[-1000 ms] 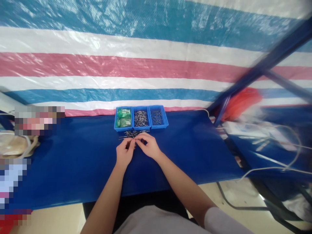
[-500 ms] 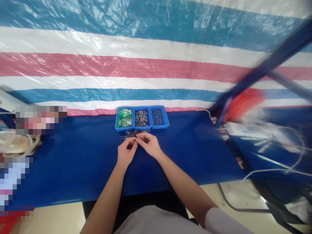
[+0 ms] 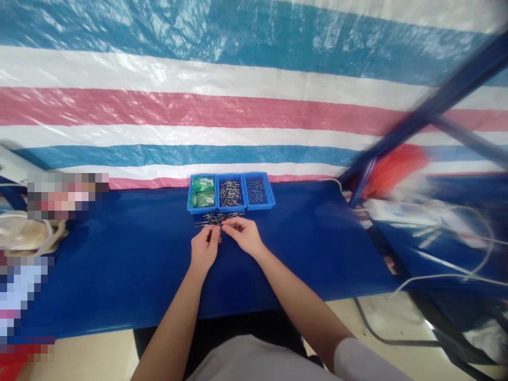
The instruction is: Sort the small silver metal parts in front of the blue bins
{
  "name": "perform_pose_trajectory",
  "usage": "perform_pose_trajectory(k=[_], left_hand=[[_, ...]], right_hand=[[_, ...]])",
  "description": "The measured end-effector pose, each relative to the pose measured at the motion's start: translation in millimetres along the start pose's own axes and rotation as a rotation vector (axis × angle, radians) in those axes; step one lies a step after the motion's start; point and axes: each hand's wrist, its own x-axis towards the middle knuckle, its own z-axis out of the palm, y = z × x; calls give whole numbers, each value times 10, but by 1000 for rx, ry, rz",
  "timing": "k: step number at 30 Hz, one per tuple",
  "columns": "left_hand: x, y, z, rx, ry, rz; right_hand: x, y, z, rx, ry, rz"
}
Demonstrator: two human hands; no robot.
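Observation:
My left hand (image 3: pixel 205 246) and my right hand (image 3: pixel 245 235) meet over the table, fingertips pinched close together. Between them is something small and dark, too small to name. Just beyond the fingers lies a loose pile of thin metal pins (image 3: pixel 216 217), partly hidden by my right hand. Behind the pile stand joined blue bins. The left bin (image 3: pixel 191 203) holds green plastic packets (image 3: pixel 203 199). Many short metal pins (image 3: pixel 230 193) fill the middle bin (image 3: pixel 232 209). Fewer thin dark pins (image 3: pixel 257 191) lie in the right bin (image 3: pixel 271 198).
The blue table (image 3: pixel 309 243) runs up to a striped plastic sheet (image 3: pixel 254 111). At right are a blue metal frame (image 3: pixel 397 129), a red bag (image 3: pixel 400 166) and a white cable (image 3: pixel 428 278). A beige bag (image 3: pixel 27 233) sits at the left edge.
My left fingers have closed in and turned slightly, hiding the gap seen between thumb and fingers before. My right hand has shifted only a little. The bins and pile stay put.

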Motion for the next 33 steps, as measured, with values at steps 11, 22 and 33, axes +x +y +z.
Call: perform_pose_trajectory(k=[11,22,33], left_hand=[[-6,-6,28,-113,21,-7],[-8,9,2,-14,35,-12],[-7,-4,-5,-10,15,0]], right_hand=[[20,-13,-15,61,6,30],[17,-24,-9,41,-8,33],[15,-41,-15,72,-19,42]])
